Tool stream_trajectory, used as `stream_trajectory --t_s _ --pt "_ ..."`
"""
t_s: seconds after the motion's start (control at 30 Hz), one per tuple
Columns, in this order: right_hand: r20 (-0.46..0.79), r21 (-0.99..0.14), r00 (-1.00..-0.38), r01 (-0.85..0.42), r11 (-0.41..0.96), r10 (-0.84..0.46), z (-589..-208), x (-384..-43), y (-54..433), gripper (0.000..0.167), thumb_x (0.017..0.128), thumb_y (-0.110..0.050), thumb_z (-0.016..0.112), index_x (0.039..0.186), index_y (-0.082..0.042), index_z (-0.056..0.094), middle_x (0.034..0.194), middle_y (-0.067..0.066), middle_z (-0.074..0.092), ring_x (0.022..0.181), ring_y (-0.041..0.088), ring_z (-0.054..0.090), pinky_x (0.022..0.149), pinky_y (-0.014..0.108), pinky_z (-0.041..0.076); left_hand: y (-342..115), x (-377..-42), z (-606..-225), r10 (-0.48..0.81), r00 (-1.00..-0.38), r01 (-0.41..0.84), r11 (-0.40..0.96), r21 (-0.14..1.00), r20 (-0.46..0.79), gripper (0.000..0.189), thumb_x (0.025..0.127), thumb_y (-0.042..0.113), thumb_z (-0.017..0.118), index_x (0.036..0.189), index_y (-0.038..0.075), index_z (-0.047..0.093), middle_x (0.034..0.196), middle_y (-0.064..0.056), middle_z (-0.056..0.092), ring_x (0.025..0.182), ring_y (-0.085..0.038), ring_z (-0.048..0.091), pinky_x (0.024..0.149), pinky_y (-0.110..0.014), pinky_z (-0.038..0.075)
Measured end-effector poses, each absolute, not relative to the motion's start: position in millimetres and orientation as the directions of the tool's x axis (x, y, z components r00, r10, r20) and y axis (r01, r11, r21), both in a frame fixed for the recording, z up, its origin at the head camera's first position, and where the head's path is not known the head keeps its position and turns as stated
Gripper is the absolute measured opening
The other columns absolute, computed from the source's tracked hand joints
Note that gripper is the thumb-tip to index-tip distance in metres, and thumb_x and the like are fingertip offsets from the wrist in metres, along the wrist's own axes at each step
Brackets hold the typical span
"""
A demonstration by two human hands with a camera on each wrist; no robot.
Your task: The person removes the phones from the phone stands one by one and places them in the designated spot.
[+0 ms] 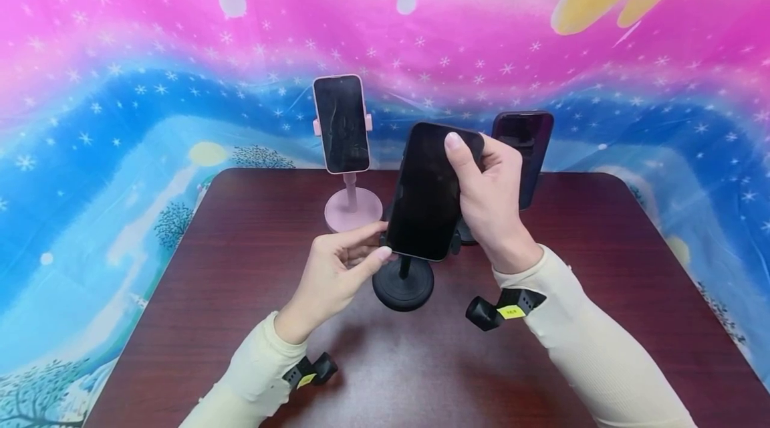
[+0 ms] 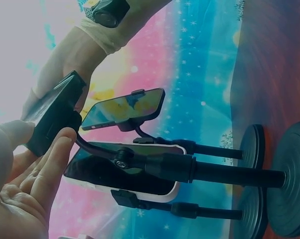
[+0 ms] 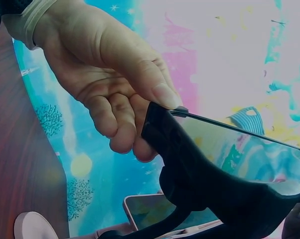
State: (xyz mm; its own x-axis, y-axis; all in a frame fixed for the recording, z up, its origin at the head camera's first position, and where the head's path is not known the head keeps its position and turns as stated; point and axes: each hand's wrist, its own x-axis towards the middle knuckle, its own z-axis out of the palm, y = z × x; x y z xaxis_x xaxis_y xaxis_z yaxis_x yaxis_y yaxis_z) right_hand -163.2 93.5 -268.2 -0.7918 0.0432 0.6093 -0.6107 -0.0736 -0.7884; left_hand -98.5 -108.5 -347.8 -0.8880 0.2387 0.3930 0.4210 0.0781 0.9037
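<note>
A black smartphone point(image 1: 421, 194) leans, screen up, in the holder of a black phone stand point(image 1: 403, 287). My left hand point(image 1: 327, 277) pinches the phone's lower left corner, thumb in front and fingers behind. At the upper right, my right hand point(image 1: 493, 204) grips the phone, its thumb lying on the screen's edge. From below, the left wrist view shows the holder point(image 2: 65, 122) on its bent arm, between the left thumb and fingers. The right wrist view has the right thumb point(image 3: 165, 94) on the phone's edge and fingers curled behind it.
Behind and to the left stands a pink phone stand point(image 1: 353, 210) bearing a phone point(image 1: 341, 124). Another upright dark phone point(image 1: 532, 147) is partly hidden behind my right hand. All stand on a dark red wooden table point(image 1: 240, 227) before a colourful cloth backdrop point(image 1: 150, 27).
</note>
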Motion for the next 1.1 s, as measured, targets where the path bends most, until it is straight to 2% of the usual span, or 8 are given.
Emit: stream_trajectory --t_s 0.17,0.4,0.5,0.63,0.8,0.9,1.0,1.1 --pt "0.606 -0.79 -0.794 -0.608 -0.08 0.049 -270 -164 94 0.037 0.1 -0.01 0.06 0.063 -0.008 0.063 0.062 -0.003 0.064 0.061 0.011 0.066 0.054 0.025 0.051 -108 -99 -349 0.24 -0.888 0.42 0.07 0.905 0.393 0.039 0.092 -0.001 0.07 0.13 -0.006 0.064 0.111 -0.023 0.075 0.091 -0.016 0.077 0.084 -0.031 0.063" --pt "0.616 -0.781 -0.784 -0.621 -0.066 0.075 -271 -165 95 0.043 0.1 -0.01 0.06 0.059 -0.002 0.052 0.055 -0.006 0.055 0.058 0.009 0.063 0.051 0.024 0.047 -108 -99 -349 0.239 -0.891 0.409 0.058 0.91 0.385 0.039 0.092 -0.001 0.07 0.13 -0.006 0.064 0.111 -0.023 0.075 0.091 -0.016 0.078 0.084 -0.029 0.063" --pt "0.611 -0.766 -0.777 -0.629 -0.135 0.149 -265 -168 95 0.035 0.098 -0.008 0.061 0.063 -0.006 0.064 0.058 -0.006 0.061 0.057 0.008 0.064 0.053 0.022 0.051 -108 -98 -351 0.235 -0.893 0.406 0.049 0.913 0.384 0.038 0.091 -0.002 0.071 0.128 -0.006 0.066 0.11 -0.023 0.075 0.089 -0.012 0.077 0.083 -0.029 0.063" --pt "0.606 -0.703 -0.753 -0.658 -0.27 0.257 -254 -173 100 0.025 0.097 -0.006 0.063 0.074 -0.003 0.072 0.064 0.001 0.067 0.056 0.011 0.066 0.053 0.024 0.053 -108 -96 -354 0.222 -0.898 0.398 0.043 0.916 0.38 0.037 0.09 -0.003 0.071 0.127 -0.004 0.067 0.105 -0.023 0.076 0.087 -0.011 0.077 0.082 -0.028 0.064" --pt "0.605 -0.679 -0.746 -0.666 -0.308 0.278 -251 -173 108 0.032 0.099 -0.004 0.059 0.068 0.001 0.065 0.061 0.005 0.062 0.055 0.016 0.064 0.049 0.025 0.05 -107 -95 -355 0.206 -0.908 0.381 0.042 0.923 0.366 0.039 0.091 -0.002 0.071 0.129 -0.004 0.066 0.103 -0.022 0.076 0.087 -0.026 0.078 0.083 -0.027 0.063" --pt "0.614 -0.666 -0.735 -0.679 -0.31 0.29 -250 -174 113 0.034 0.1 -0.004 0.059 0.067 0.003 0.064 0.062 0.006 0.063 0.056 0.016 0.065 0.05 0.024 0.051 -106 -96 -354 0.203 -0.908 0.382 0.04 0.923 0.367 0.04 0.091 -0.002 0.071 0.13 -0.004 0.065 0.103 -0.022 0.076 0.087 -0.024 0.078 0.084 -0.026 0.063" --pt "0.617 -0.655 -0.729 -0.685 -0.32 0.297 -248 -173 119 0.03 0.1 -0.004 0.059 0.074 0.007 0.067 0.066 0.008 0.065 0.058 0.017 0.067 0.053 0.025 0.054 -105 -96 -355 0.2 -0.909 0.38 0.046 0.924 0.365 0.04 0.091 -0.002 0.071 0.13 -0.004 0.065 0.103 -0.022 0.076 0.086 -0.015 0.078 0.084 -0.026 0.063" --pt "0.609 -0.652 -0.732 -0.681 -0.333 0.305 -246 -172 123 0.026 0.1 -0.003 0.058 0.08 0.009 0.069 0.068 0.009 0.068 0.059 0.017 0.068 0.054 0.026 0.055 -104 -97 -355 0.195 -0.911 0.38 0.046 0.924 0.364 0.039 0.09 -0.002 0.071 0.129 -0.003 0.066 0.102 -0.022 0.076 0.086 -0.015 0.078 0.083 -0.026 0.063"
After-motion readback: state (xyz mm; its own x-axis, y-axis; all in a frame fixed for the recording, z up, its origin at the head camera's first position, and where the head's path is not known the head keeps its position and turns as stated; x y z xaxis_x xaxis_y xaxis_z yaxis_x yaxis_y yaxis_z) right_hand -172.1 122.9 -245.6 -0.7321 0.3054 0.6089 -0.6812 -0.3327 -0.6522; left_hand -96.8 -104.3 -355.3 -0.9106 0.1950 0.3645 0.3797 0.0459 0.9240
